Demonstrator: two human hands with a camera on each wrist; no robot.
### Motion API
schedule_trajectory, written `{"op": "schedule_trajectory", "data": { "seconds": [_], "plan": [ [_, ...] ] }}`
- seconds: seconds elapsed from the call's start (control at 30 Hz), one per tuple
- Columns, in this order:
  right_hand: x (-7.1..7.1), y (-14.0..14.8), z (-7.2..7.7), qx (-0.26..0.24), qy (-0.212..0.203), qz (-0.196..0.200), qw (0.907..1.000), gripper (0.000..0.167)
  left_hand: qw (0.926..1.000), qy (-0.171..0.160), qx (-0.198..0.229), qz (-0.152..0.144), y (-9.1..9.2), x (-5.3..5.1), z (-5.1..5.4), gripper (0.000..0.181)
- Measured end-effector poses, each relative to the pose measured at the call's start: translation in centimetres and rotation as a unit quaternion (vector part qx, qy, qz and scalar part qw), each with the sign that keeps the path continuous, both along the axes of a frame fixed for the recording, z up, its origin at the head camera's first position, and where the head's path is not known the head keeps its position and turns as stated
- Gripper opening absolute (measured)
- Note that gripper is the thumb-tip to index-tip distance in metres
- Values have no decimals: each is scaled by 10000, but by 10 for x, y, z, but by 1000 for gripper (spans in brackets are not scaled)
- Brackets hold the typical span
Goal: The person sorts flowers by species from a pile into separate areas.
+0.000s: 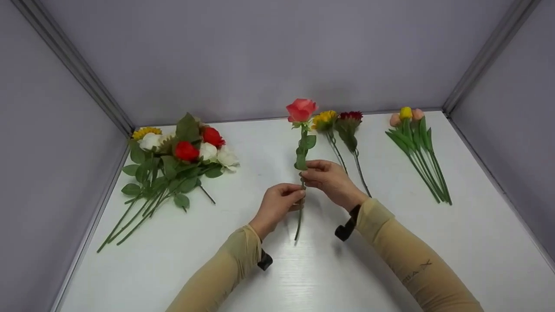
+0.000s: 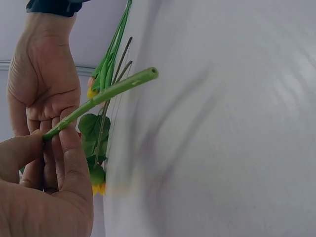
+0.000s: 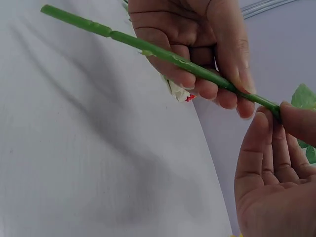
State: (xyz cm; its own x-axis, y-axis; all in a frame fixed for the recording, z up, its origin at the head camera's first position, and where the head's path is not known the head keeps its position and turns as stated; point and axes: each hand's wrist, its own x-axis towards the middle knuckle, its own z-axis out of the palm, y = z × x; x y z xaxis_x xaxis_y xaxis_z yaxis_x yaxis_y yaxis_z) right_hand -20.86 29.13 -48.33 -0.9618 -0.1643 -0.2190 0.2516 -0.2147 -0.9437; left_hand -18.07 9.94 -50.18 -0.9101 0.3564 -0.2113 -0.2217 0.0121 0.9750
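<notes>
A pink rose (image 1: pixel 301 110) with a leafy green stem is held up over the middle of the white table. My left hand (image 1: pixel 279 206) pinches the lower stem between thumb and fingers. Just above it, my right hand (image 1: pixel 331 182) pinches the same stem below the leaves. In the left wrist view the bare cut end of the stem (image 2: pixel 123 85) points away from the left hand (image 2: pixel 54 192). The right wrist view shows both hands close together on the stem (image 3: pixel 163 54), the right hand (image 3: pixel 281 168) nearer the leaves.
To the left lies a pile of red, white and yellow flowers (image 1: pixel 186 151). Behind my right hand are a yellow flower (image 1: pixel 325 120) and a dark red flower (image 1: pixel 349 125). Several tulips (image 1: pixel 418 147) lie at the right. Grey walls (image 1: pixel 277 56) stand around the table (image 1: pixel 433 247).
</notes>
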Motion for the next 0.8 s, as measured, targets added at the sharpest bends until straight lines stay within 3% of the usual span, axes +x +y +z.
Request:
{"op": "schedule_trajectory", "data": {
  "seconds": [0.13,0.33,0.57,0.8],
  "plan": [
    [-2,0,3,232,-46,-197,9995,37,9992,-34,-316,-261,-2,6,-5,29],
    [-5,0,1,439,-35,-458,9980,37,9947,190,-779,-638,-9,14,-12,26],
    [-4,-5,-3,485,-16,-600,9970,38,9942,248,-879,-563,-9,15,-15,25],
    [-7,-9,-4,578,42,-573,9967,40,9916,394,-1105,-538,-11,13,-11,24]
  ]
}}
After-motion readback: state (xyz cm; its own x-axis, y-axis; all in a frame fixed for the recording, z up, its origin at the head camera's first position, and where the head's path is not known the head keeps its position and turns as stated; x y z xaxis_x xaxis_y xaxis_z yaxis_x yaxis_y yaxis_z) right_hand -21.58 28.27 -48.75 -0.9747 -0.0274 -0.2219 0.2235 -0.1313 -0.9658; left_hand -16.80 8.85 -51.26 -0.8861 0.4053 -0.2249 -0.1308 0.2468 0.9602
